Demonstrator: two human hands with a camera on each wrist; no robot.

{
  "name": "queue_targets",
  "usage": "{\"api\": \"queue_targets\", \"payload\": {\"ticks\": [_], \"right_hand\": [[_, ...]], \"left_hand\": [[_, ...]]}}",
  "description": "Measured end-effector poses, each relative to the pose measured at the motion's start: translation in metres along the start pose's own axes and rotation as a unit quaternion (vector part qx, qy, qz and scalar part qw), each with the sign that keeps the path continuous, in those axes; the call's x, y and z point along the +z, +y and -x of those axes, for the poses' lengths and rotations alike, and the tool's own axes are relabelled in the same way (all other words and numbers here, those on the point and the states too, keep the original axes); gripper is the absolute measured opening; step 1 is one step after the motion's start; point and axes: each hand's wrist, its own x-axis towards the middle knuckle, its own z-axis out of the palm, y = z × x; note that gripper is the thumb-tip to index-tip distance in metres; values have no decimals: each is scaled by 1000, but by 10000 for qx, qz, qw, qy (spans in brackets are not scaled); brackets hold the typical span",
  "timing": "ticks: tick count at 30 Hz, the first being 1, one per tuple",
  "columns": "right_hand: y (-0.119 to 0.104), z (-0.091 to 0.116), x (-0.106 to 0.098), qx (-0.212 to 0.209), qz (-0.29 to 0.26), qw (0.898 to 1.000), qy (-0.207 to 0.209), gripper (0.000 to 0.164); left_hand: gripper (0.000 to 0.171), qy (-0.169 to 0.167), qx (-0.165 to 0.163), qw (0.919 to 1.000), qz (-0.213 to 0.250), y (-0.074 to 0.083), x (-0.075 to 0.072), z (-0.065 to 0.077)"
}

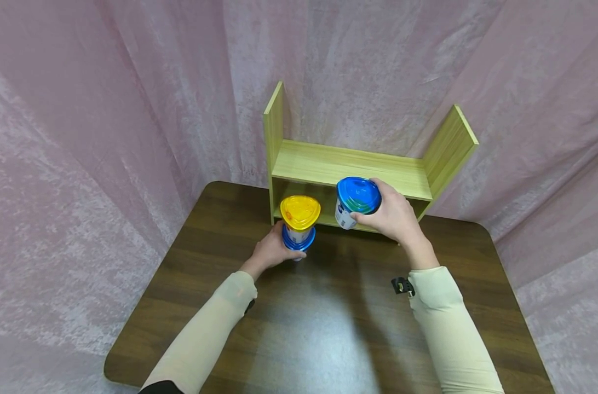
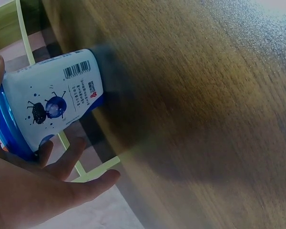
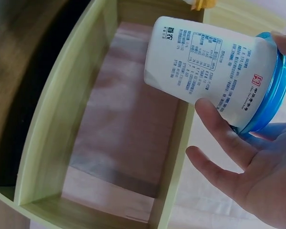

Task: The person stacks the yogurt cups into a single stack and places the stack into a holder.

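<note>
My left hand grips a blue-lidded yogurt cup round its lid, in front of the shelf's left end. On top of that cup stands a yellow-lidded yogurt cup. The left wrist view shows the lower cup's white side with a blueberry picture and a barcode, its base close over the table. Higher and to the right, my right hand holds a second blue-lidded cup by its lid, slightly tilted, before the shelf. Printed text covers this cup's white wall in the right wrist view.
A light wooden shelf with two upright side panels stands at the back of the dark wood table. Its lower compartment lies behind the cups. Pink curtains hang behind and on both sides.
</note>
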Motion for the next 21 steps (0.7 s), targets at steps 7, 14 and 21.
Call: {"api": "queue_targets", "payload": {"ticks": [7,14,21], "right_hand": [[-10,-1,-4,-66,-64,9999,75,96],[-23,-6,-10,-104,-65,9999,117,97],[-35,-9,-14,-165,-99,9998,84,97]], "left_hand": [[107,12,43,10000,52,1,-1,1],[108,26,59,10000,34,2,-1,1],[108,19,46,10000,10,1,-1,1]]}}
